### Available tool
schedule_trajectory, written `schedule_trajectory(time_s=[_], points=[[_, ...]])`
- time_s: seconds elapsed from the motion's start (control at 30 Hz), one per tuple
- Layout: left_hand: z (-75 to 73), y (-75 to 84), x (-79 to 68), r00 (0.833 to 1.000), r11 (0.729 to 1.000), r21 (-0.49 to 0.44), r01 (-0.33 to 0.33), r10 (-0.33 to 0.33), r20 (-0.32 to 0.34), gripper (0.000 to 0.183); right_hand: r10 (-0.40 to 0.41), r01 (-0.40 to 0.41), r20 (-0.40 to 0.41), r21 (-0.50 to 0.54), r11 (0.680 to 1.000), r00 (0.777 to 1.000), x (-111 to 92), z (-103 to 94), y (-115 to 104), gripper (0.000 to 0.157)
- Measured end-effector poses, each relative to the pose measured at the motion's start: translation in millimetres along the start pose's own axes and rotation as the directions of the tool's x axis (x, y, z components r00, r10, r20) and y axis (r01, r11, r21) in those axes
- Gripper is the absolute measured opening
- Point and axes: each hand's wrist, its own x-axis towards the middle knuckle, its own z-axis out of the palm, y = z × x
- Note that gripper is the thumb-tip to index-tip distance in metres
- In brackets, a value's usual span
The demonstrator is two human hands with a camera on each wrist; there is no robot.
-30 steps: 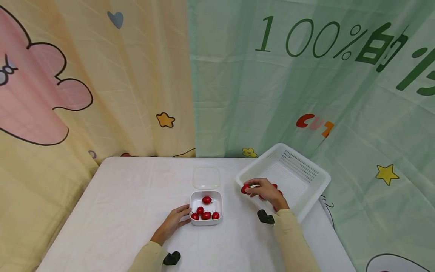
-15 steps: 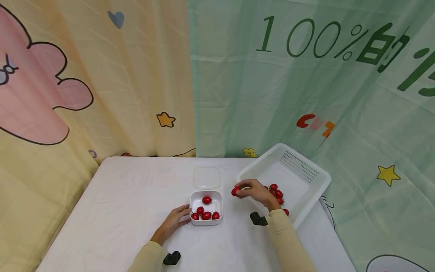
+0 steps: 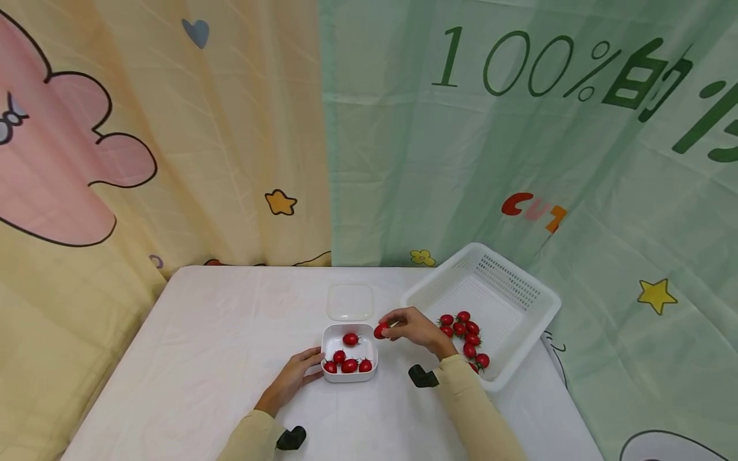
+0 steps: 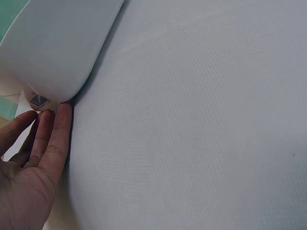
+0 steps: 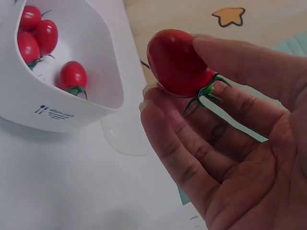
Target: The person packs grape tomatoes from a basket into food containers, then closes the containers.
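Observation:
My right hand (image 3: pixel 412 328) pinches a cherry tomato (image 5: pixel 177 64) between thumb and fingers, its green stem toward the palm. In the head view it hovers just beyond the right rim of a small white box (image 3: pixel 349 378). Several cherry tomatoes lie inside that box, one (image 3: pixel 350 339) near the back and the others along the front. At the box's left side, my left hand (image 3: pixel 295 378) touches the wall with extended fingers. The left wrist view shows those fingertips (image 4: pixel 63 109) against the box's lower edge, by a barcode label (image 4: pixel 38 99).
A large white basket (image 3: pixel 521 336) stands at the right of the table, several cherry tomatoes (image 3: pixel 471 328) in its near left part. Behind the small box lies a clear lid (image 3: pixel 350 302). A white cloth (image 3: pixel 230 333) covers the table, with printed curtains (image 3: pixel 380 160) behind.
My right hand has carried the cherry tomato left, from over the basket's edge to beside the small box. More tomatoes in the basket are uncovered. My left hand has stayed in place.

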Motion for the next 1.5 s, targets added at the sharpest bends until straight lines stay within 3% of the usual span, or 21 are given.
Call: schedule_trajectory(time_s=[0.4,1.0,1.5], points=[[-0.4,-0.1,0.0,1.0,1.0,-0.003,-0.007,0.007,0.008,0.061,0.006,-0.007,0.029,0.014,1.0,1.0,9,23.2,11,0.035],[0.1,-2.1,2.0,1.0,1.0,-0.005,0.005,-0.005,0.012,0.063,0.054,-0.053,-0.077,0.02,0.998,0.996,16,44.2,26,0.03],[0.1,-0.6,0.0,1.0,1.0,-0.005,-0.003,0.003,0.002,0.062,0.021,-0.024,-0.069,-0.042,0.999,0.997,12,39.0,20,0.031]])
